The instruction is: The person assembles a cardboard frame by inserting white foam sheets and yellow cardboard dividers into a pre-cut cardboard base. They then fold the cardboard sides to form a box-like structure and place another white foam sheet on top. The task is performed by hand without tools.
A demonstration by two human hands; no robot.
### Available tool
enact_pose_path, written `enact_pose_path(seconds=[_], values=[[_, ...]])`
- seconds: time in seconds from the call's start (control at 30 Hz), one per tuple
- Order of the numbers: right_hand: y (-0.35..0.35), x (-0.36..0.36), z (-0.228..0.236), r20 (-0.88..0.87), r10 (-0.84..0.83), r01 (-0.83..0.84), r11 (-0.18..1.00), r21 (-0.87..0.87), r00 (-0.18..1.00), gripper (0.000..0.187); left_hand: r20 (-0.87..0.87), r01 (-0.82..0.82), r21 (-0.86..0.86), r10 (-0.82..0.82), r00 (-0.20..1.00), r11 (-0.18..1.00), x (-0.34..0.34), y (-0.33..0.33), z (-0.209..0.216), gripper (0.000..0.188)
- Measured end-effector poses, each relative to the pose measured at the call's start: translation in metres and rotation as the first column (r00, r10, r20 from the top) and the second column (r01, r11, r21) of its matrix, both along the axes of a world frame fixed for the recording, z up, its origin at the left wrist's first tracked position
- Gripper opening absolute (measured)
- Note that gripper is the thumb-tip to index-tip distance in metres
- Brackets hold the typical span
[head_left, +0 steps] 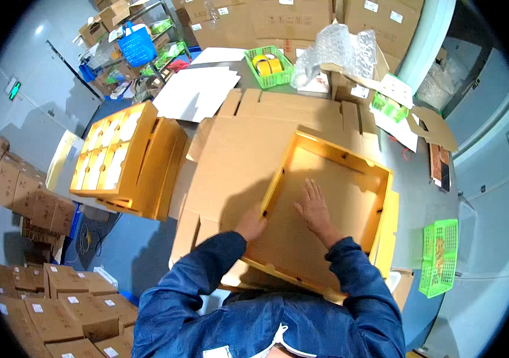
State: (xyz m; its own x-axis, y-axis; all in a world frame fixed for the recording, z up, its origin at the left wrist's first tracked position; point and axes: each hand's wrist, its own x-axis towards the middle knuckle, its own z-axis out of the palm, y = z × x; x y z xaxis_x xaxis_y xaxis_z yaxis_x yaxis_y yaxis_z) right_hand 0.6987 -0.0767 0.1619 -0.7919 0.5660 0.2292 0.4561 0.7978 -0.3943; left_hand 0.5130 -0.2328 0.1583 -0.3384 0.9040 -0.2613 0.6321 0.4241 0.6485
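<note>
In front of me a shallow yellow tray [384, 208] with a brown inside lies at a slant on flattened cardboard [230, 149]. My left hand [251, 225] is closed around its left wall, the fingertips partly hidden. Inside the tray, my right hand [313, 207] rests over the brown bottom with its fingers stretched out and nothing in it. Another yellow edge [390, 235] shows along the tray's right side, beneath or beside it; I cannot tell which.
To the left stand stacked yellow trays [165, 161] with white-filled compartments. A green basket [264, 67] holds yellow tape rolls at the back, near white sheets [197, 92] and bubble wrap [338, 53]. Another green basket [439, 258] sits at the right edge. Cardboard boxes [54, 319] fill the lower left.
</note>
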Motion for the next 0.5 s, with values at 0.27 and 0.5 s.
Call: enact_pose_path(seconds=[0.27,0.5], values=[[-0.001,-0.043,-0.035,0.218,-0.108,0.095,0.993,0.069,0.97,0.062,0.402,-0.446,0.357,0.297,0.866,0.821,-0.219,0.07,-0.034,0.04],[0.005,-0.042,-0.039,0.419,-0.08,0.082,0.997,0.014,0.905,0.064,-0.564,-0.115,0.213,0.218,0.796,0.97,-0.481,0.14,-0.13,0.031]])
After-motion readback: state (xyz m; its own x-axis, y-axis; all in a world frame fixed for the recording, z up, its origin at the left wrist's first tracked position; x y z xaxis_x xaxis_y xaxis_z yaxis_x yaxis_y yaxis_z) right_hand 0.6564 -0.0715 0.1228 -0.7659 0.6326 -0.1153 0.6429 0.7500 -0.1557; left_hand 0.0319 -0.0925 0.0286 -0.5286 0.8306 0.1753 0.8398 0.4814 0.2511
